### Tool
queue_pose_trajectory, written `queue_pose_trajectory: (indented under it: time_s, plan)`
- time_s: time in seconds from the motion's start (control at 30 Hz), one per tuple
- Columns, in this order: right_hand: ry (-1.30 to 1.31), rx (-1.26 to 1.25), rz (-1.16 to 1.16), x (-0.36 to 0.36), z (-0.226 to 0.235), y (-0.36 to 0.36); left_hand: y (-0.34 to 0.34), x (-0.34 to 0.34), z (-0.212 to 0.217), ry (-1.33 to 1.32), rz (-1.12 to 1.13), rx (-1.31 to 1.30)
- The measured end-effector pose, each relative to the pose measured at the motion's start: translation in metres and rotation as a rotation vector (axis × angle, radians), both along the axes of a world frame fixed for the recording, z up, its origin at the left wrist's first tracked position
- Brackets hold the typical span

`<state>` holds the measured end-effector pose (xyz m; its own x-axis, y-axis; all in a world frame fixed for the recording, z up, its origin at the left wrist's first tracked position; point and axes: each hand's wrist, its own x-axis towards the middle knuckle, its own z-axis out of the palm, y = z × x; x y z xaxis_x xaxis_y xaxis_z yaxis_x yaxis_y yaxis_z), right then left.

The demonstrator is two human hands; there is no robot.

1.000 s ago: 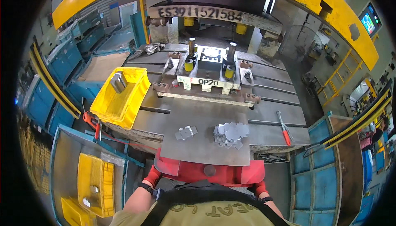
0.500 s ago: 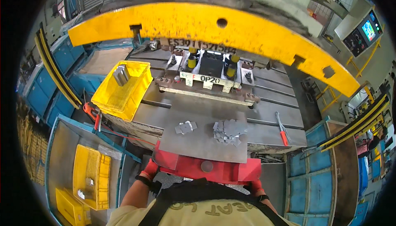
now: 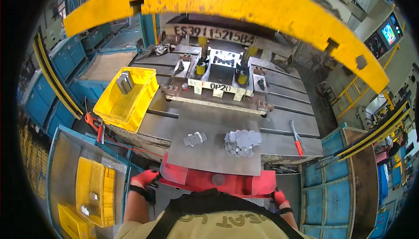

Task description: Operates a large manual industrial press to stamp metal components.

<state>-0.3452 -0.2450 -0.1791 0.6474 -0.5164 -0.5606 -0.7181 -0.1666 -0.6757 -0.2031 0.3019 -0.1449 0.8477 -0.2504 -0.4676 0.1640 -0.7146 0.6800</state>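
My left hand (image 3: 146, 179), in a red glove, is curled against the left end of a red console (image 3: 227, 182) just in front of my body. Only part of my right hand (image 3: 279, 196), also red-gloved, shows at the console's right end; its fingers are hidden. Above the console lies a grey steel plate (image 3: 209, 158). It carries one loose metal blank (image 3: 195, 138) and a stack of blanks (image 3: 242, 142). Behind it, a press die (image 3: 222, 75) with two upright posts stands on the slotted bed.
A yellow bin (image 3: 131, 104) holding a metal part (image 3: 125, 82) sits left of the die. A red-handled tool (image 3: 297, 139) lies at the right and red pliers (image 3: 95, 123) hang at the left. Yellow bins (image 3: 95, 191) stand lower left. A yellow guard arch (image 3: 227, 3) spans overhead.
The view has shifted and drawn closer to the bed. My left hand shows more fully. Both hands stay at the ends of the red console, and the blanks have not moved.
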Motion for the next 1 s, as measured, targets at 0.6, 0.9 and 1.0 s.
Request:
queue_pose_trajectory:
  time_s: [0.6, 0.9, 1.0]
  plan:
    - [-0.825, -0.295, 0.220, 0.138, 0.172, 0.116, -0.199, 0.327, 0.218, -0.674, -0.095, -0.196]
    - [-0.879, 0.083, -0.116, 0.104, 0.162, 0.113, -0.262, 0.365, 0.215, -0.719, -0.098, 0.364]
    - [-0.845, 0.104, -0.141, 0.101, 0.156, 0.110, -0.266, 0.366, 0.218, -0.737, -0.040, 0.420]
